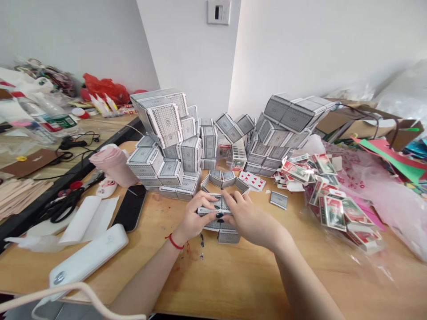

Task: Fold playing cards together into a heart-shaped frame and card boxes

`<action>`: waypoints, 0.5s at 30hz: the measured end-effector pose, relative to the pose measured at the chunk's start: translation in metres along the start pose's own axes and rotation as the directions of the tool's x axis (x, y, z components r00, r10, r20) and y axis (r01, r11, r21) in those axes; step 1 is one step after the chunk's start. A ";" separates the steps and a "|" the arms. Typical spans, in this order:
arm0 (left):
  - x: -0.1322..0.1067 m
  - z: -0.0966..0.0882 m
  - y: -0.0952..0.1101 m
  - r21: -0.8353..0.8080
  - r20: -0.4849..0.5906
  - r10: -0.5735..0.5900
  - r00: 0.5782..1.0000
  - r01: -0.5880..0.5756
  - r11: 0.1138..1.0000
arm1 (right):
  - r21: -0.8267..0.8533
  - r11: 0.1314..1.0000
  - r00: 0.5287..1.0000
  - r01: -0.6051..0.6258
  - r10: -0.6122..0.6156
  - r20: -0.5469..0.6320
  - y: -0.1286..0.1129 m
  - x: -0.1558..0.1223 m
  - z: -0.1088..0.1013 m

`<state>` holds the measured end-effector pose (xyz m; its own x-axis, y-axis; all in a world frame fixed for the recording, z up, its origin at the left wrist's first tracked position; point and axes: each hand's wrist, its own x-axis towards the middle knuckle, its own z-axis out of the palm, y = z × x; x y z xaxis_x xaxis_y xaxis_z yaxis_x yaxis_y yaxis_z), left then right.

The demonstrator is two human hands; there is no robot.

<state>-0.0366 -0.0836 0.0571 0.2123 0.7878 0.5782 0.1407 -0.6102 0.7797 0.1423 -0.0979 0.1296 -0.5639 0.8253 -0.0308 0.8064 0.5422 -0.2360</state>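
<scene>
Both my hands meet over a small grey patterned card box (pixel 213 205) near the middle of the wooden table (pixel 233 275). My left hand (pixel 195 218), with a red string at the wrist, grips the box's left side, fingers curled. My right hand (pixel 247 215) pinches its right side from above. Under the hands lie more of the same small boxes (pixel 228 236). Just beyond sit open grey box trays (pixel 223 178) and a face-up fan of red playing cards (pixel 252 180).
Tall stacks of grey card boxes stand behind at left (pixel 167 142) and right (pixel 287 124). A heap of red-green card packs (pixel 330 195) lies in plastic on the right. On the left are a black phone (pixel 130 206), white case (pixel 88 260), scissors (pixel 65 204) and pink cup (pixel 115 164).
</scene>
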 end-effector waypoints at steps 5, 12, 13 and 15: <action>-0.001 0.002 0.002 -0.022 0.006 -0.047 0.999 0.047 0.999 | -0.127 0.991 0.999 0.034 -0.030 0.033 -0.010 0.001 0.000; -0.002 0.003 -0.003 -0.490 0.116 -0.233 0.965 0.260 0.832 | 0.129 0.988 0.979 -0.089 0.063 0.193 0.008 -0.004 -0.014; -0.002 0.003 -0.004 -0.579 0.205 -0.250 0.946 0.323 0.749 | 0.203 0.976 0.974 -0.079 0.033 0.223 0.012 -0.006 -0.017; -0.002 0.002 -0.004 -0.649 0.370 -0.239 0.898 0.434 0.625 | 0.329 0.943 0.973 -0.046 -0.032 0.228 0.020 -0.009 -0.022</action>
<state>-0.0355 -0.0829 0.0526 0.5148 0.8218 0.2442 -0.4475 0.0147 0.8942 0.1672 -0.0909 0.1466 -0.6152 0.7499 -0.2434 0.7278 0.4215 -0.5410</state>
